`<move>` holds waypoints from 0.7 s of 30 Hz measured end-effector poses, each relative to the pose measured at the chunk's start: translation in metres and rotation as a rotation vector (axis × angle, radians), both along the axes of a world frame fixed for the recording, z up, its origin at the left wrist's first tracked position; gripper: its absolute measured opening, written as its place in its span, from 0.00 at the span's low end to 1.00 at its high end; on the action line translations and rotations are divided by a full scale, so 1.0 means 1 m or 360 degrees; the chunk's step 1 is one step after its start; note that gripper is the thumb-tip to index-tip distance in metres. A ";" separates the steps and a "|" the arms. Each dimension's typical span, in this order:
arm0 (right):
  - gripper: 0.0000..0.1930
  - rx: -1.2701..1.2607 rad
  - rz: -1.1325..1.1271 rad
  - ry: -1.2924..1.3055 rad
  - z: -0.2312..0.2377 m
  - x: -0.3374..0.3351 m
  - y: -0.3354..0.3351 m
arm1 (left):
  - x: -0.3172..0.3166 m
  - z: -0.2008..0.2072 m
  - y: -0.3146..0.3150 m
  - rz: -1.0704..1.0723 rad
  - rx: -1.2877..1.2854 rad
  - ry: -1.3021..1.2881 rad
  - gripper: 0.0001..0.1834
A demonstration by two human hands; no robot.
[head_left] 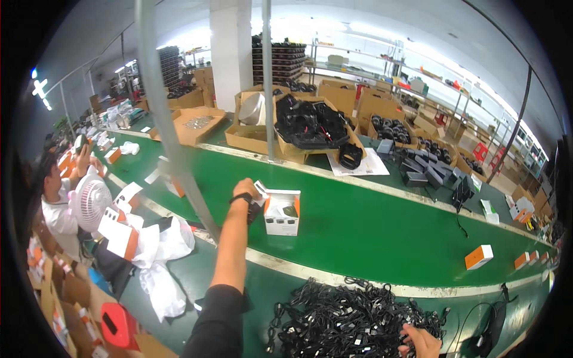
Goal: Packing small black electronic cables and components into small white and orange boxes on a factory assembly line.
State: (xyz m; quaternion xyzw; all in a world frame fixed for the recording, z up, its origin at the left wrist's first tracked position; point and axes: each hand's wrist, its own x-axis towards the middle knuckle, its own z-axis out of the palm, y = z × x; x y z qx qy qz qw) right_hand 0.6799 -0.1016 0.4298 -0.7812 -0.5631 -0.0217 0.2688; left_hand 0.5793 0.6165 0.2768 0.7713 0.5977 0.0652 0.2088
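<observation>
My left hand [246, 189] is closed at the side flap of an open white-and-orange carton [282, 213] standing on the green conveyor belt [358, 222]. A dark watch is on that wrist, and a dark object below it is partly hidden by my arm. Small printed device pictures cover the carton's front. At the lower edge my right hand [421, 342] reaches into a heap of black cables [346, 322], its fingers curled but apart. No cable shows clearly lifted in it.
A metal post [185, 179] rises just left of my left arm. Closed orange-and-white cartons [478, 257] lie on the belt at right. White bags [160, 280] and a fan [92, 203] are at left, near a person [59, 203]. Black parts [310, 122] fill boxes beyond.
</observation>
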 end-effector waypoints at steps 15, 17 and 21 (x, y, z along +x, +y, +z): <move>0.25 0.0186 -0.0045 0.1140 0.038 -0.017 -0.019 | -0.331 0.200 -0.430 -0.0033 0.1150 -0.1027 0.16; 0.25 0.0047 -0.0107 0.0702 0.036 -0.001 -0.031 | -0.391 0.140 -0.483 0.0536 0.0947 -0.1645 0.13; 0.14 -0.0142 0.0335 0.0458 0.041 -0.024 0.010 | -0.560 -0.052 -0.606 0.1447 0.0666 -0.1284 0.14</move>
